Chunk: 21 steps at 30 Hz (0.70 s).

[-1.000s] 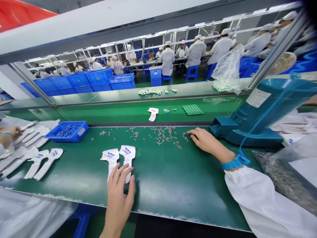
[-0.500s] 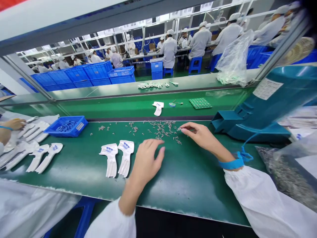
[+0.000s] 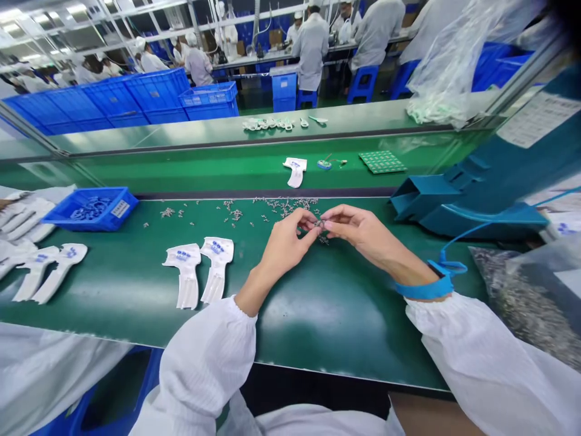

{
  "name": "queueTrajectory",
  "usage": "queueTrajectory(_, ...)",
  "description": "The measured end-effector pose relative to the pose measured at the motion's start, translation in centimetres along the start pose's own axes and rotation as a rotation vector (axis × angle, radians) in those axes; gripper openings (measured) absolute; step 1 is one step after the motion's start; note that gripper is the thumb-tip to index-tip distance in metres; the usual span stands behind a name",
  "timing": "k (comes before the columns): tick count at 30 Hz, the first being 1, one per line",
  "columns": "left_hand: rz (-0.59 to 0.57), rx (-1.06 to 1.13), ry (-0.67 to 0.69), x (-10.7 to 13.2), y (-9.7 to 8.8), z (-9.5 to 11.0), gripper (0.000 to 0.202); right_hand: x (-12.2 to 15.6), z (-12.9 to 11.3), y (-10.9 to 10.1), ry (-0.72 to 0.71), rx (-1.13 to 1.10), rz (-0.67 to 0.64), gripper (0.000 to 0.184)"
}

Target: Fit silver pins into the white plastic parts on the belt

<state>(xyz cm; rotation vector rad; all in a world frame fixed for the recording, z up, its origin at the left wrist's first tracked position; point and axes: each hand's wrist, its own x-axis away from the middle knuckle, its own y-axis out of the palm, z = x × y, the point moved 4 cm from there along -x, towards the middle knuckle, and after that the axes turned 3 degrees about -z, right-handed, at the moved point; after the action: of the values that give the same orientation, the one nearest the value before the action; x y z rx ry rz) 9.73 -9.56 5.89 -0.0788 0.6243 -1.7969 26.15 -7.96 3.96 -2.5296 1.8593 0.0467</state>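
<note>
My left hand (image 3: 288,242) and my right hand (image 3: 358,230) meet fingertip to fingertip just above the green mat (image 3: 318,309). Both are pinched on a small metal part (image 3: 319,224) between them. Several small metal parts (image 3: 272,209) lie scattered on the mat just behind my hands. Two white flat pieces with blue print (image 3: 200,269) lie side by side to the left of my left hand. A blue strap (image 3: 429,284) circles my right wrist, and a blue cord runs from it to the right.
A blue tray (image 3: 91,209) of small parts stands at the left, with more white pieces (image 3: 43,269) beside it. A teal machine (image 3: 476,188) stands at the right. A white piece (image 3: 296,169) and a green board (image 3: 382,161) lie on the belt behind. People work at benches beyond.
My left hand left the white pieces and moved right to meet my right hand, which lifted a small part off the mat. The view tilted down.
</note>
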Motion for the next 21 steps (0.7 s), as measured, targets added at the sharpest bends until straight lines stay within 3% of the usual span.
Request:
queueTrajectory(5, 0.028, 0.198, -0.075, -0.4, -0.1, -0.8, 0.009, 0.1, -0.7, -0.2, -0.147, 0.184, 0.088, 0.042)
queueTrajectory(11, -0.011, 0.455, -0.118, -0.6, 0.2, -1.7, 0.016, 0.2, -0.7, -0.1, -0.125, 0.286, 0.108, 0.038)
queueTrajectory(21, -0.005, 0.565, -0.128, -0.7, 0.1, -1.7, 0.022, 0.2, -0.7, -0.2, -0.097, 0.071, 0.122, 0.04)
